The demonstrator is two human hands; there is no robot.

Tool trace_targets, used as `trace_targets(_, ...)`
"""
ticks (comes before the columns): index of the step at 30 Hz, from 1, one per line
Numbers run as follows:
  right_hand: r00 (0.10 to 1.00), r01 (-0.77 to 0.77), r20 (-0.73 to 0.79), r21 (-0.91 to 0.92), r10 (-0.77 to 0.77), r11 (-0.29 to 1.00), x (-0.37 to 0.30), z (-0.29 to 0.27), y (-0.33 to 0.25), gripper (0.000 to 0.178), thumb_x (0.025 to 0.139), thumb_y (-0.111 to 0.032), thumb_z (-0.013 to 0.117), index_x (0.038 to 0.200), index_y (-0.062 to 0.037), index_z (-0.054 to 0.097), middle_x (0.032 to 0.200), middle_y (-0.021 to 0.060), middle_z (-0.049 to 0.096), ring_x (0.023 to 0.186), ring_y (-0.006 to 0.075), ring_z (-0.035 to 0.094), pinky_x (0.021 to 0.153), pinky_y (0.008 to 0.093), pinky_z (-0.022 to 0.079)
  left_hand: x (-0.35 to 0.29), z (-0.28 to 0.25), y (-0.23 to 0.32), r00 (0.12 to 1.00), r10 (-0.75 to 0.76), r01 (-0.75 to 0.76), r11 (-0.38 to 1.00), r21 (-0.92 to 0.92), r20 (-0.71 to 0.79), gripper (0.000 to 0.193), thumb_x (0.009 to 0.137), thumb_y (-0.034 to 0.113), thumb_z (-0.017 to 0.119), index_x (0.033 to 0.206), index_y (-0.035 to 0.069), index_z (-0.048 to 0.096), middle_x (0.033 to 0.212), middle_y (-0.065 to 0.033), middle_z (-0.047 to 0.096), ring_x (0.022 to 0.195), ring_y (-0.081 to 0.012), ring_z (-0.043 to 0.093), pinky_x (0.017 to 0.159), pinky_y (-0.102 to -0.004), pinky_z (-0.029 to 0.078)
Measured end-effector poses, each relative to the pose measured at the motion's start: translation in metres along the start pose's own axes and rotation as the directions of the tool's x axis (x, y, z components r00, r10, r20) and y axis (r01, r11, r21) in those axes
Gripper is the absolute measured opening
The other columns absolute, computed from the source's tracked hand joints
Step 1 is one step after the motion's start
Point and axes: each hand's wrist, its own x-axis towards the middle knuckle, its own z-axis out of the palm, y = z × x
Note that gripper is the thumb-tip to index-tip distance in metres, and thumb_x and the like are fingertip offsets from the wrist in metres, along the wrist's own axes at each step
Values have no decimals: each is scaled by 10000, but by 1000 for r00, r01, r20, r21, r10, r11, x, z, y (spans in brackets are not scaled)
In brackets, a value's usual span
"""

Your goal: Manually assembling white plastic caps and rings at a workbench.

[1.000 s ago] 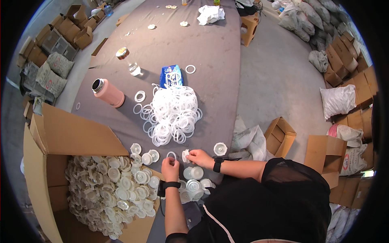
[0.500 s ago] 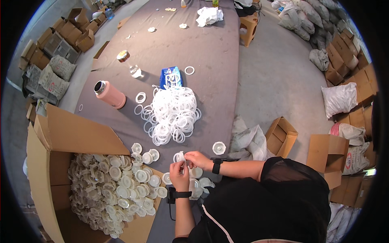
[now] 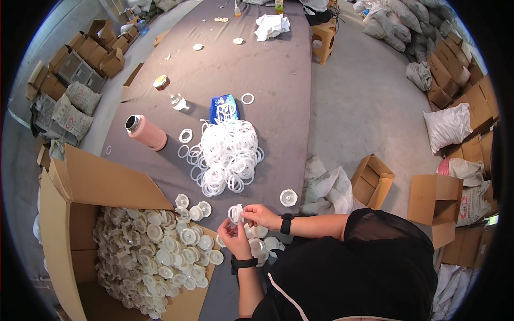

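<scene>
My right hand [image 3: 261,216] pinches a white plastic cap with a ring [image 3: 235,213] at its left edge. My left hand [image 3: 234,242] comes up from below, its fingertips closed around the lower side of the same piece. How the ring sits on the cap is too small to tell. Just beyond my hands lies a heap of white plastic rings [image 3: 230,155]. Several translucent caps [image 3: 258,247] lie beside my wrists, and a single cap [image 3: 288,198] rests to the right near the table edge.
An open carton [image 3: 115,182] full of caps [image 3: 155,251] stands at the left. On the grey-covered table [image 3: 278,117] are a pink flask [image 3: 146,134], a clear bottle [image 3: 178,101], a blue packet [image 3: 224,107] and a white cloth [image 3: 272,27]. Cartons [image 3: 372,182] and sacks line the right floor.
My left hand has turned and dropped slightly, its fingers now lower on the piece, which shows more openly. My right hand keeps its pinch. The whole view has shifted a little.
</scene>
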Motion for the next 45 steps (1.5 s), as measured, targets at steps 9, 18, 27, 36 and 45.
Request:
trace_targets(9,995,13,94,79,-21,997,1,2,-1,169,841,-244,522,815,-78,540,607,-35,503,545,34,457,507,176,363,5,-13,-23,817,-533,519,515,-682,219,107,787,52,558,884,18,530,728,-23,560,627,-110,531,560,-218,438)
trace_targets(18,994,99,37,118,-104,988,-6,9,-3,124,819,-208,553,830,-84,554,653,-57,501,568,18,455,507,186,389,8,-9,-50,776,-431,566,154,-810,461,169,794,74,492,932,-12,539,1018,-132,546,953,-210,522,811,-327,438)
trace_targets(27,998,48,21,282,-56,958,-13,24,-5,207,846,-251,479,832,-53,537,563,-28,447,447,49,384,409,194,285,-4,-21,-58,790,-276,605,205,-769,548,359,780,233,480,1039,-16,488,921,-121,576,817,-223,539,718,-317,434)
trace_targets(36,998,16,51,317,-34,948,-23,38,-21,283,853,-314,479,713,-81,557,537,-47,448,401,37,345,352,196,243,-8,-27,23,797,-374,587,290,-756,475,325,805,243,466,1016,-2,499,936,-115,569,830,-224,554,685,-340,467)
trace_targets(45,923,-279,321,184,211,943,-28,31,-21,294,851,-322,486,672,-105,572,502,-58,459,380,27,387,320,181,253,-8,-31,26,850,-453,468,415,-780,270,139,798,95,506,690,110,419,670,35,410,644,-59,446,572,-219,390)
